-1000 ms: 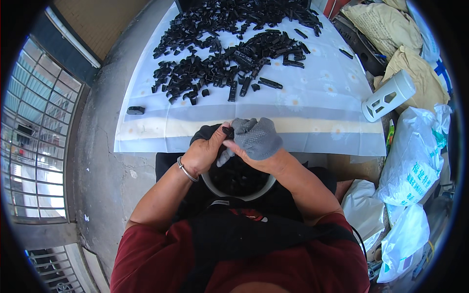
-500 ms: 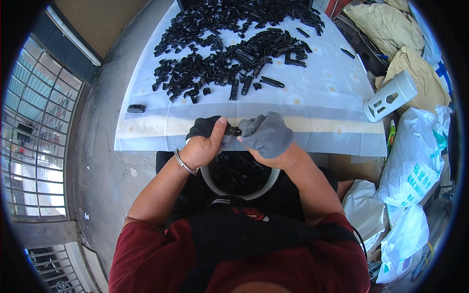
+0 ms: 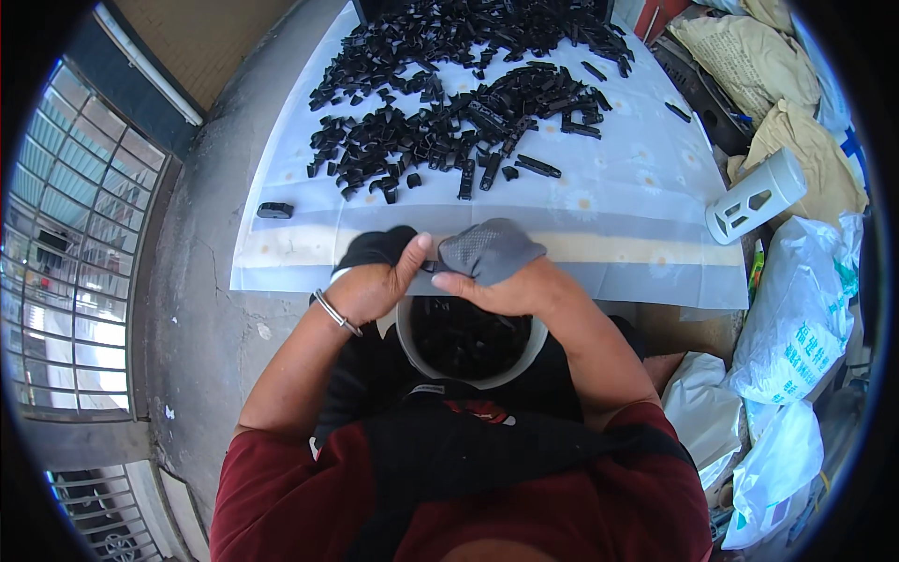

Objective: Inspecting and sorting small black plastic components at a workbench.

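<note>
My left hand [image 3: 379,267], in a dark glove with the thumb bare, is closed above the near edge of the table. Close beside it, my right hand [image 3: 493,262] is closed too, in a grey dotted glove with its thumb bare. A small black plastic part [image 3: 430,266] shows between the two hands; most of it is hidden by the fingers. Below them a pale round bucket [image 3: 405,341] holds many black plastic pieces [image 3: 468,339]. One separate black piece [image 3: 274,211] lies on the table beyond my left hand.
Heaps of black plastic parts [image 3: 389,140] cover the far part of the cloth-covered table [image 3: 618,225]. A white cylinder with cut-outs [image 3: 757,197] lies at its right edge. Plastic bags [image 3: 791,314] and tan sacks [image 3: 749,61] are piled to the right. A barred window [image 3: 80,253] is at left.
My hands have turned and shifted slightly, and the black part between them is now mostly covered. The table and bucket sit a little further right in view.
</note>
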